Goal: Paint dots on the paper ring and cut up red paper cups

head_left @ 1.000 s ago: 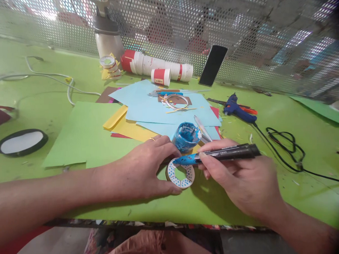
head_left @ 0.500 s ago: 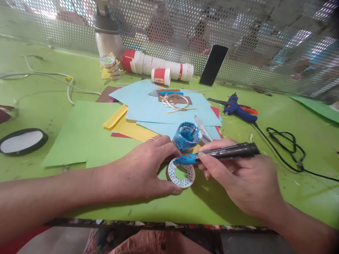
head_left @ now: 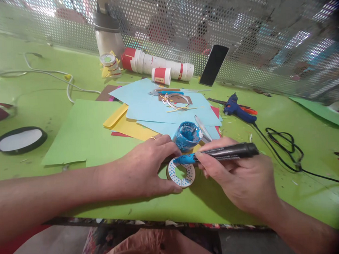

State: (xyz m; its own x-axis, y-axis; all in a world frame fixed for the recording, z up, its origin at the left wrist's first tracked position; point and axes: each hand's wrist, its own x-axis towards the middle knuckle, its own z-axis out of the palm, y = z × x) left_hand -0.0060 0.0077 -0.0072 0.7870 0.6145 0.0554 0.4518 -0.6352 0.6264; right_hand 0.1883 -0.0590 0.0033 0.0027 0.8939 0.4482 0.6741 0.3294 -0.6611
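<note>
My left hand (head_left: 151, 166) grips a small white ring (head_left: 190, 175) from its left side, thumb at the near edge and fingers at the far edge. Blue dots and dark dividing lines cover the ring's top face, and green shows through its hole. My right hand (head_left: 240, 180) is closed around a black marker (head_left: 231, 151) whose front end is smeared with blue paint. The marker's tip touches, or hovers just above, the ring's upper left part. Just behind the ring stands an open jar of blue paint (head_left: 187, 137), its rim and walls smeared.
Blue paper sheets (head_left: 146, 102), a green sheet (head_left: 77, 134) and a yellow envelope (head_left: 136, 129) lie behind my left hand. Rightward are a glue gun (head_left: 238, 109) and its black cord (head_left: 288, 152). Paper cups (head_left: 162, 76) and a phone (head_left: 214, 65) stand near the perforated screen (head_left: 177, 26).
My right hand and the marker have shifted very slightly left. The left hand and the ring stay in place.
</note>
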